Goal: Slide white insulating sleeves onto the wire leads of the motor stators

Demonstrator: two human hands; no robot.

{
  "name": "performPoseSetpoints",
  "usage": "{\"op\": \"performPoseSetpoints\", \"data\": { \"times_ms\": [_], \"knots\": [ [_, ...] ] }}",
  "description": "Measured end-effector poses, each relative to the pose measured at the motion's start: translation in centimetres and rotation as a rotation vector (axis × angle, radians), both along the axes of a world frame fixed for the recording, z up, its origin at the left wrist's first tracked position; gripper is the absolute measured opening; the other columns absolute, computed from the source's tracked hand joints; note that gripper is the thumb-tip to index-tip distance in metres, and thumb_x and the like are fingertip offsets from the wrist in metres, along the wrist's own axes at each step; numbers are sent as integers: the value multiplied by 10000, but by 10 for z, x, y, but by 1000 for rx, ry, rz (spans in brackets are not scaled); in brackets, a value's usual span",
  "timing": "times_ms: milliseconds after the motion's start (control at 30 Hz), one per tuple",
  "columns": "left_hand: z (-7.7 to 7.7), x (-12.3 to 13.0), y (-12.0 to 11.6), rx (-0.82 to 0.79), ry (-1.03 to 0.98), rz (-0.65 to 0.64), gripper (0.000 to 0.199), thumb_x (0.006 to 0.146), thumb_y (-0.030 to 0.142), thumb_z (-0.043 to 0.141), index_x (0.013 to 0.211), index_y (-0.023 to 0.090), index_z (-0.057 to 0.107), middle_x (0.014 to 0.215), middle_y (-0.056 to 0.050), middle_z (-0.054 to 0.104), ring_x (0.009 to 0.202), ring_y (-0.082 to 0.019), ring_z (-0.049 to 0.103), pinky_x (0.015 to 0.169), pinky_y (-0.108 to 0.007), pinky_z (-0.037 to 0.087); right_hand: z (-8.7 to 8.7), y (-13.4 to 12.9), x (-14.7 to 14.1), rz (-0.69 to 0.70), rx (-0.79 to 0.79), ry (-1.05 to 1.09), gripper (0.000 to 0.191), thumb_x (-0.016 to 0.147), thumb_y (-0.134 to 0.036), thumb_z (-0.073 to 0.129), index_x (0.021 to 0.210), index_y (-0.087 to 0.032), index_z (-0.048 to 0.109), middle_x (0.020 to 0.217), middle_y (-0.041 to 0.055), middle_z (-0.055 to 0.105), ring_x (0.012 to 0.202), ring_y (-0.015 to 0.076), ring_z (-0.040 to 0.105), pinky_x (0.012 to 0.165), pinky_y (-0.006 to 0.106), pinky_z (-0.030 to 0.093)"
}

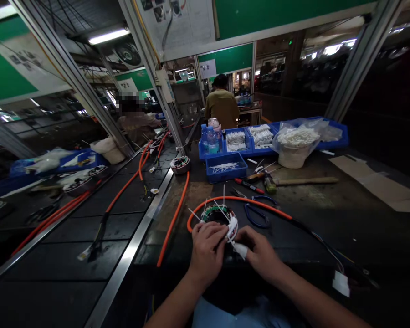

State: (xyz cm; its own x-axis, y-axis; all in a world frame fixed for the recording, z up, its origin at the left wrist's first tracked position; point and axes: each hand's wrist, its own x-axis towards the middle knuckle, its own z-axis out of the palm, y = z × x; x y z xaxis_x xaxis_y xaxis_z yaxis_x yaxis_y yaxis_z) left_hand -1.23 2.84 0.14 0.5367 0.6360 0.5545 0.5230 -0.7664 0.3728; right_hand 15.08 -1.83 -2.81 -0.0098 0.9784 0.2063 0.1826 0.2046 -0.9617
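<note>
A ring-shaped motor stator (210, 211) rests on the bench in front of me, with several white cable ties sticking up from its rim. My left hand (207, 243) is closed over its near left side, fingertips at a white sleeve (232, 225) on the windings. At the stator's near right side, my right hand (259, 250) pinches a white strip (240, 250), whose material I cannot make out. An orange cable (246, 199) curves around behind the stator and runs right to loose wires and a white connector (340, 283). My fingers hide the stator's near side.
Scissors (258, 216), a red marker (248, 185) and a hammer (304, 181) lie behind the stator. Beyond them stand a small blue tray (210, 176) of ties, blue bins and a bagged tub (290, 157). Left runs a conveyor (99, 282) with stators and cables. Two people sit farther off.
</note>
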Motion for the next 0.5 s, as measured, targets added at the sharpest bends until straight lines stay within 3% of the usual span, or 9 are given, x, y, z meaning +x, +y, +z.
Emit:
{"op": "performPoseSetpoints", "data": {
  "times_ms": [167, 367, 500],
  "knots": [
    [-2, -2, 3, 32, 32, -24, 308, 793, 114, 520, 1060, 242, 606, 974, -30, 664, 970, -211, 559, 888, -442, 335, 2, 17, -8, -71, -45, 99, 114, 674, -141, 574, 726, -192, 487, 677, -29, 535, 646, 128, 508, 599, 233, 422],
    [-3, -6, 3, 66, 51, -31, 340, 790, 99, 513, 1085, 253, 582, 982, -28, 657, 958, -217, 561, 877, -454, 346, 3, -2, -5, 97, 104, 31, 260, 755, -112, 516, 991, -207, 570, 950, 37, 619, 880, 171, 571, 820, 299, 446],
    [-2, -6, 2, 60, 51, -32, 346, 785, 87, 505, 1081, 247, 584, 976, -31, 656, 957, -216, 559, 877, -459, 353, 4, 1, -8, 47, 117, -7, 195, 762, -104, 517, 903, -197, 614, 929, 44, 643, 880, 182, 585, 820, 295, 449]
  ]
}}
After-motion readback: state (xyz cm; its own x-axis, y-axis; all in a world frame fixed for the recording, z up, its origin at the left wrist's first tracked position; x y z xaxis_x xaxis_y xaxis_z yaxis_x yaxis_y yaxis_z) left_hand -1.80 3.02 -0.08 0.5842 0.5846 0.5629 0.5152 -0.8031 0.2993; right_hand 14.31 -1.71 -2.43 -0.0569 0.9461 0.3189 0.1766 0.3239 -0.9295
